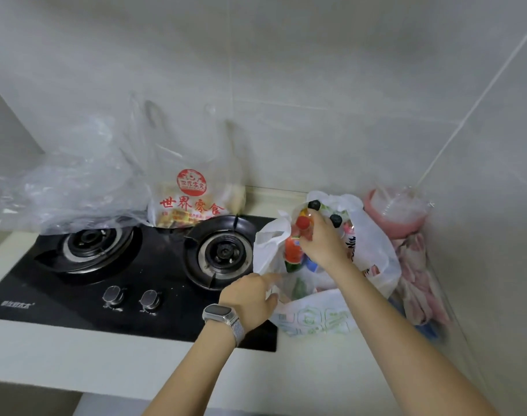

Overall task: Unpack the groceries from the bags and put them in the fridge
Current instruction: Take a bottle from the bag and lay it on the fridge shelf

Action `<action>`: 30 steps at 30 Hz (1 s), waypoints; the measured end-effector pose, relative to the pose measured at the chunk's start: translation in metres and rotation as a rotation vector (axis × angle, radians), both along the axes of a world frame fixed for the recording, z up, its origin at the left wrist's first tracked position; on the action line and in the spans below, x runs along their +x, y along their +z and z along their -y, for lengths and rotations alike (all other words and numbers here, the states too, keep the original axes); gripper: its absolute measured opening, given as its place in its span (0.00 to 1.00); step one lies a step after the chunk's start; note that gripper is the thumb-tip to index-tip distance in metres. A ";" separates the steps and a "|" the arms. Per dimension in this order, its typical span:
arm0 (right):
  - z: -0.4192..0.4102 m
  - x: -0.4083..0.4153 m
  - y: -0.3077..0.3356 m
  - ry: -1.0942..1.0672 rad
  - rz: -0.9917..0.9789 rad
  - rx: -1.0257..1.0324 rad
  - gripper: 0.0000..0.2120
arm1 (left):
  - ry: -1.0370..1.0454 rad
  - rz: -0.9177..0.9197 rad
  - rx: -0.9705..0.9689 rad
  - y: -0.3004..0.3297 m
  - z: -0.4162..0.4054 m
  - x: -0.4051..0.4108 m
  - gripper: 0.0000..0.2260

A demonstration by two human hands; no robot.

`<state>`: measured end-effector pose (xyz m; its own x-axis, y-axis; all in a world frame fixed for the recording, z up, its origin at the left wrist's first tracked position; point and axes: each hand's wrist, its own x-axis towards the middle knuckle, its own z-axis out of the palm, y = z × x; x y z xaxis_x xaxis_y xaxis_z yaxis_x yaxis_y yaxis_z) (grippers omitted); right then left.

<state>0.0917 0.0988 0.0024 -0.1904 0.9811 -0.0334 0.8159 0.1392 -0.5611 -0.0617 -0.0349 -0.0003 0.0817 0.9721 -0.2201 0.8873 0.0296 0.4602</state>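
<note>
The right hand (322, 244) reaches into the open white bag (373, 244), fingers curled around the top of a red-capped bottle (298, 235) packed among other bottles, two of them with black caps (314, 205). The left hand (250, 298), a watch (221, 315) on its wrist, pinches the bag's near rim and holds the mouth apart. The bag stands on the desk (106, 355) toward its right end, just beside the black gas hob (121, 283). At the desk's back edge a clear bag with red print (191, 202) leans on the wall, with crumpled clear plastic (70, 190) to its left. A pink container (397, 211) sits in the back right corner.
</note>
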 end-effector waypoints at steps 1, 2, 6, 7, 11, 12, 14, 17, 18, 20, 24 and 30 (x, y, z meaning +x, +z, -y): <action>-0.012 -0.005 -0.002 0.004 0.024 -0.004 0.27 | 0.000 0.027 -0.021 0.000 -0.004 0.000 0.22; -0.023 -0.009 -0.005 0.017 0.066 -0.010 0.26 | -0.006 0.068 -0.044 -0.001 -0.008 0.000 0.22; -0.047 -0.010 -0.021 0.096 0.218 -0.053 0.19 | -0.002 0.254 -0.130 0.001 -0.019 0.003 0.24; -0.047 -0.009 -0.024 0.103 0.227 -0.045 0.17 | 0.002 0.283 -0.142 0.001 -0.021 0.003 0.24; -0.037 -0.006 -0.030 0.095 0.214 -0.001 0.19 | -0.003 0.377 -0.179 0.003 -0.026 -0.001 0.25; -0.033 -0.005 -0.030 0.079 0.199 -0.009 0.21 | -0.008 0.395 -0.171 0.003 -0.028 -0.002 0.27; -0.024 -0.003 -0.028 0.047 0.172 -0.045 0.20 | -0.023 0.420 -0.147 0.006 -0.030 -0.003 0.30; -0.008 0.003 -0.026 -0.021 0.128 -0.049 0.16 | -0.020 0.510 -0.124 0.006 -0.035 -0.004 0.28; -0.002 0.005 -0.023 -0.048 0.107 -0.020 0.16 | -0.020 0.548 -0.120 0.007 -0.035 -0.004 0.26; 0.012 0.009 -0.012 -0.099 0.047 0.048 0.17 | -0.030 0.602 -0.099 0.005 -0.038 -0.004 0.23; 0.047 0.019 0.027 -0.229 -0.073 0.117 0.15 | -0.093 0.696 -0.002 0.008 -0.043 0.006 0.27; 0.117 0.041 0.087 -0.443 -0.244 0.145 0.13 | -0.314 0.672 0.131 0.021 -0.042 0.040 0.27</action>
<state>0.1324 -0.0187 0.0893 0.2587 0.9605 0.1023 0.6622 -0.0992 -0.7427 -0.0215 0.0067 0.0211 0.4353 0.8957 0.0905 0.3720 -0.2705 0.8880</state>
